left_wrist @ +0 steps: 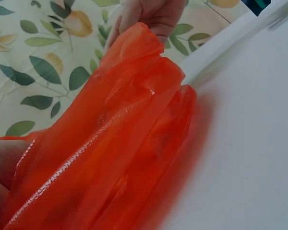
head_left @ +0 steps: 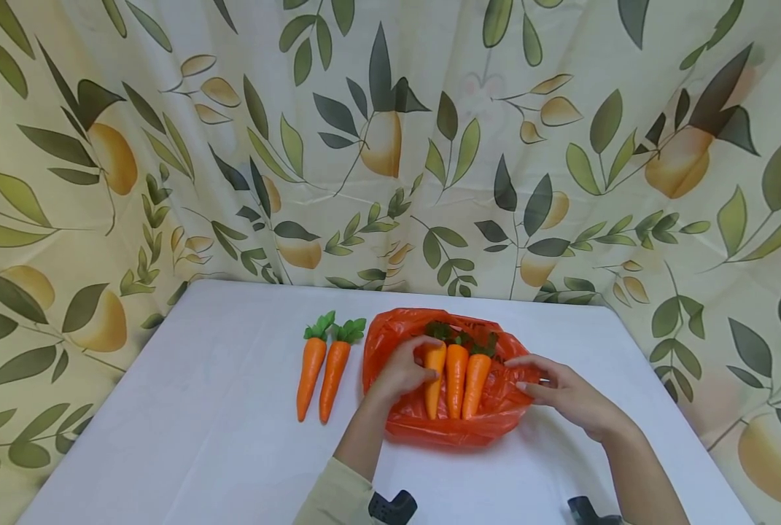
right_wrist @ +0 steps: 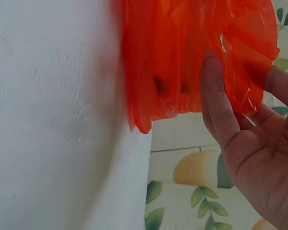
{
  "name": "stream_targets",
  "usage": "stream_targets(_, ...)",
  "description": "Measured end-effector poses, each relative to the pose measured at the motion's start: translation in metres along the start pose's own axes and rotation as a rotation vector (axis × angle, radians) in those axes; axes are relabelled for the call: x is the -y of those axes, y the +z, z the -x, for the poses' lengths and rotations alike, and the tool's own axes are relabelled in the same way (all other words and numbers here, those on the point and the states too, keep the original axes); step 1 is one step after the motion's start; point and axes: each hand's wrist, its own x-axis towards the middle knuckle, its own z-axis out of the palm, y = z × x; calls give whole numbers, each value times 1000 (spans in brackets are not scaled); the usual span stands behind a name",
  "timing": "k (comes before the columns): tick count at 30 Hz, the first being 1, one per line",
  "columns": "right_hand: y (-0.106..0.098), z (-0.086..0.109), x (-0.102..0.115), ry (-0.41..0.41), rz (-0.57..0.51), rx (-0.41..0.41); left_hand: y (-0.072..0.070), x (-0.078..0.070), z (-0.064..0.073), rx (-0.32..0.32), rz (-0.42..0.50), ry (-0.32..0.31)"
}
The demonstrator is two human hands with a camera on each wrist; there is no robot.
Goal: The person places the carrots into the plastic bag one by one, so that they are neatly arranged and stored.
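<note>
A red plastic bag (head_left: 456, 437) lies opened on the table with three orange carrots with dark green tops inside, side by side. The left hand (head_left: 406, 370) reaches over the bag's left edge and grips the leftmost carrot (head_left: 433, 394) between thumb and fingers. Beside it lie the middle carrot (head_left: 456, 379) and the right carrot (head_left: 477, 383). At the bag's right side, the right hand (head_left: 570, 394) holds the rim, fingers inside and thumb outside. In the right wrist view, the right hand (right_wrist: 254, 153) has the red plastic between thumb and fingers.
Two more carrots, an outer one (head_left: 310, 375) and an inner one (head_left: 335, 379), lie on the white table (head_left: 219, 408) left of the bag, leafy tops pointing away. A leaf-and-fruit patterned curtain (head_left: 390, 146) hangs behind and around the table.
</note>
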Motion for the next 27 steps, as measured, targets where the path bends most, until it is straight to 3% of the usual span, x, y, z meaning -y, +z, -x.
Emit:
stream_targets(4, 0, 0, 0, 0, -2, 3, -3, -5, 3, -12, -19, 14)
stream_targets(11, -1, 1, 1, -7, 0, 4, -10, -10, 8, 14, -74, 152)
stream_targets(27, -1, 2, 1, 0, -7, 0, -28, -29, 20, 93, -22, 310)
